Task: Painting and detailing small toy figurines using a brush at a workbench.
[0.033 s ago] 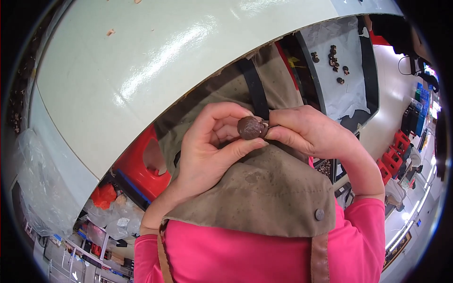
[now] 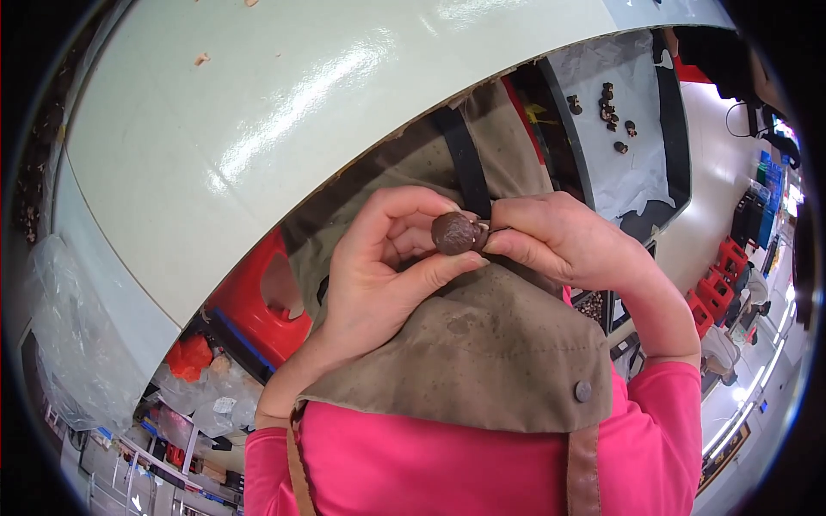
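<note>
One round brown piece (image 2: 453, 233) sits at the centre of our view, held up between both hands over the near apron (image 2: 456, 353), short of the edge of the desk. Our left hand (image 2: 379, 267) grips it from the left, the thumb on the near side and fingertips on the far side. Our right hand (image 2: 578, 241) is pinched at its narrow right end, thumb against forefinger; whether a thin tool is tucked in there too, we cannot tell.

Since only fingertips hold it, we judge that the rounded surface could roll out if the left pinch slackens, dropping the piece onto the apron or down toward the red plastic stool (image 2: 249, 301) at left. Too hard a squeeze at the narrow end might mark or snap it.

On the far right, several small brown figures (image 2: 607, 113) lie on a rumpled white sheet (image 2: 621, 181) in a dark tray (image 2: 678, 142); a tug on that sheet could tumble them together. To the far left stretches the pale desk (image 2: 215, 120), bearing a few crumbs (image 2: 201, 58), with a clear plastic bag (image 2: 86, 335) hanging by its left edge.
</note>
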A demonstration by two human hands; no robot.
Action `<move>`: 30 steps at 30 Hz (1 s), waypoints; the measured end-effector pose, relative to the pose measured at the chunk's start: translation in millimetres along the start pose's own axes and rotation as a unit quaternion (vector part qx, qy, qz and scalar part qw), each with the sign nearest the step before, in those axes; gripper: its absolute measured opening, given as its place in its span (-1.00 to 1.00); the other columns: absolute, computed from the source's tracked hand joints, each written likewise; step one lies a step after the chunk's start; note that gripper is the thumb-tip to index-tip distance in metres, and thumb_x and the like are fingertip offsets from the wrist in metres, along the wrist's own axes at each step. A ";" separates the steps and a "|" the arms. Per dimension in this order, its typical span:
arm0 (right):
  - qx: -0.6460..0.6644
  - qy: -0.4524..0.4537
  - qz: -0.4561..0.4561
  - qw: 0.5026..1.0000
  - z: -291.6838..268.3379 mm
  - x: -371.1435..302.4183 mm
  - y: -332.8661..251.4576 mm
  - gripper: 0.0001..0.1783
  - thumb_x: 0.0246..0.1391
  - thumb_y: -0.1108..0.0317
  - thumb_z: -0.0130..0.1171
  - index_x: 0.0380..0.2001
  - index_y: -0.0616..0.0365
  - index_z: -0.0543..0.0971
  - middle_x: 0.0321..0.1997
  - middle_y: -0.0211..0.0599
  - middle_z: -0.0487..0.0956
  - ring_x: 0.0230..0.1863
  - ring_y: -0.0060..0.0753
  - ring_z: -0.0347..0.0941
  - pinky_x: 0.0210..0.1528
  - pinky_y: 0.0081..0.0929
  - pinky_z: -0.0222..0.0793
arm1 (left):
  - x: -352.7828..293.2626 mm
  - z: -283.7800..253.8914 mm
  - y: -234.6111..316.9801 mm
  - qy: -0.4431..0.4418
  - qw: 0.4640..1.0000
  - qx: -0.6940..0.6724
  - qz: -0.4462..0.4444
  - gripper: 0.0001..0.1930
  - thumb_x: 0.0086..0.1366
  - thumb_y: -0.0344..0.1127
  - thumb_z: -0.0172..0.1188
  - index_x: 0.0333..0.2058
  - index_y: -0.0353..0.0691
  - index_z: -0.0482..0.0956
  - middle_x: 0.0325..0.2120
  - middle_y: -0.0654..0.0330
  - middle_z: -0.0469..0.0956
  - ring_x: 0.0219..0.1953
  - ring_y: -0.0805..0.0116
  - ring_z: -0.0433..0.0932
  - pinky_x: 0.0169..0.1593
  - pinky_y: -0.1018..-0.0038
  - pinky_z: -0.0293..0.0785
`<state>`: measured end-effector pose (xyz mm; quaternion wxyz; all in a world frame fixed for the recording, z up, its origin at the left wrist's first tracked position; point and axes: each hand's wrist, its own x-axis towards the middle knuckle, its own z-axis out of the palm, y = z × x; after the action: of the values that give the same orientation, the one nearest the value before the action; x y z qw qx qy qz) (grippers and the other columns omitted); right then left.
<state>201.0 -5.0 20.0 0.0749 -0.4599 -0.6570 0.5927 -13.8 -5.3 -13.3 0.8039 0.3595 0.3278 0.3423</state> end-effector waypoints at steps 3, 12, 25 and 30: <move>0.002 0.031 -0.010 0.999 3.8 -2.9 -0.8 -0.73 0.18 0.22 0.01 -0.39 0.25 0.40 -0.48 -0.08 0.42 -0.38 0.04 0.38 -0.39 -0.25 0.27 | -0.5 1.3 -0.5 -0.001 1.000 -0.015 0.002 -0.61 0.13 -0.62 0.22 -0.09 -0.30 0.31 -0.22 0.15 0.50 -0.17 0.47 0.54 -0.10 0.59 0.50; -0.016 0.020 0.026 0.999 1.5 -3.8 -8.1 -0.73 0.18 0.22 0.00 -0.35 0.26 0.40 -0.44 -0.06 0.43 -0.35 0.07 0.38 -0.35 -0.24 0.28 | -1.9 1.7 0.3 -0.005 1.000 0.001 0.009 -0.60 0.12 -0.62 0.22 -0.09 -0.30 0.31 -0.20 0.14 0.50 -0.16 0.46 0.54 -0.08 0.58 0.50; -0.029 0.009 0.055 0.998 0.4 -1.8 -13.8 -0.72 0.18 0.21 0.00 -0.38 0.25 0.39 -0.45 -0.04 0.43 -0.35 0.09 0.38 -0.35 -0.21 0.27 | -3.1 -0.5 0.5 -0.002 0.999 0.031 0.014 -0.61 0.11 -0.62 0.23 -0.09 -0.31 0.33 -0.22 0.17 0.50 -0.18 0.47 0.55 -0.09 0.59 0.49; -0.033 -0.018 0.083 0.996 -4.2 -0.5 -17.6 -0.71 0.19 0.20 0.00 -0.42 0.24 0.37 -0.48 -0.05 0.42 -0.36 0.09 0.37 -0.37 -0.18 0.25 | -2.9 0.0 0.1 -0.005 0.998 0.052 0.027 -0.61 0.10 -0.62 0.24 -0.10 -0.32 0.34 -0.23 0.17 0.51 -0.20 0.48 0.55 -0.10 0.59 0.49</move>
<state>195.0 -0.1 36.4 -0.0013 -0.5042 -0.6371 0.5830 -15.5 -7.5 -12.4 0.7762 0.4109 0.3317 0.3444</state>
